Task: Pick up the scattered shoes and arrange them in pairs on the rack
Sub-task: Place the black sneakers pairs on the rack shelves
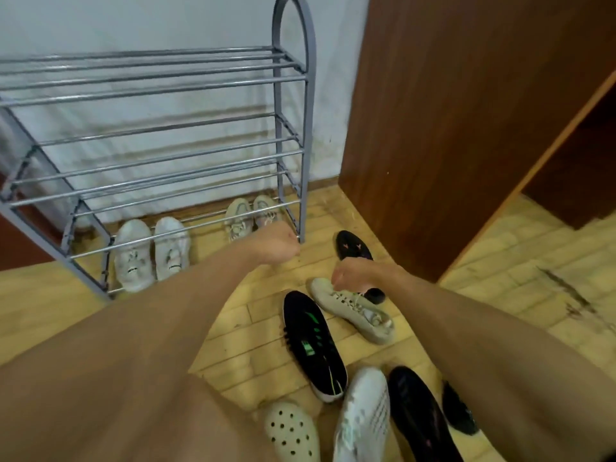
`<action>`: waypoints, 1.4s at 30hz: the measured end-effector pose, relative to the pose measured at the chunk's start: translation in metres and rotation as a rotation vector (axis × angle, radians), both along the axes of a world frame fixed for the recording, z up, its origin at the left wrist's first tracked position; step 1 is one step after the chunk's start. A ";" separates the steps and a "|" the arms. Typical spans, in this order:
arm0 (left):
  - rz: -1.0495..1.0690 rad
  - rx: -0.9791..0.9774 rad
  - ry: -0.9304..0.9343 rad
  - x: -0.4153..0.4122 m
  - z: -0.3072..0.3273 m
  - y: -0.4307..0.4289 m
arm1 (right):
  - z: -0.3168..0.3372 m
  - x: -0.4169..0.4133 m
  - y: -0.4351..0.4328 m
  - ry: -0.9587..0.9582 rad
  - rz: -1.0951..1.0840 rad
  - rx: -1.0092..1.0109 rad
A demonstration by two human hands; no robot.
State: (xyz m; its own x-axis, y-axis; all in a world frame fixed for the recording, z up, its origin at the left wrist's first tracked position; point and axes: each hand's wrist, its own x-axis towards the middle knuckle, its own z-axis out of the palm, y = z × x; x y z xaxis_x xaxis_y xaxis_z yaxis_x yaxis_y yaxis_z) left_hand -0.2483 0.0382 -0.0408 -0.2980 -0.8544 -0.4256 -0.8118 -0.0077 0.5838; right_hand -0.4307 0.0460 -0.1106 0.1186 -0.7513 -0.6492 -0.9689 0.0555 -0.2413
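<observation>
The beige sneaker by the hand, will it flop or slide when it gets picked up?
The beige sneaker lies tilted on its side, so it may swing upright when lifted. Its thick sole looks stiff; the loose laces will probably dangle. The right hand is at its toe, so the heel may droop.

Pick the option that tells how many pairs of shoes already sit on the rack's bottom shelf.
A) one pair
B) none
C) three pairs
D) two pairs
D: a white sneaker pair and a beige sneaker pair sit side by side on the lowest bars of the grey metal shoe rack; the upper shelves hold nothing.
</observation>
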 end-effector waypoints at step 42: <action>0.465 -0.075 0.113 0.104 0.003 0.009 | 0.010 0.062 -0.002 0.068 -0.080 -0.332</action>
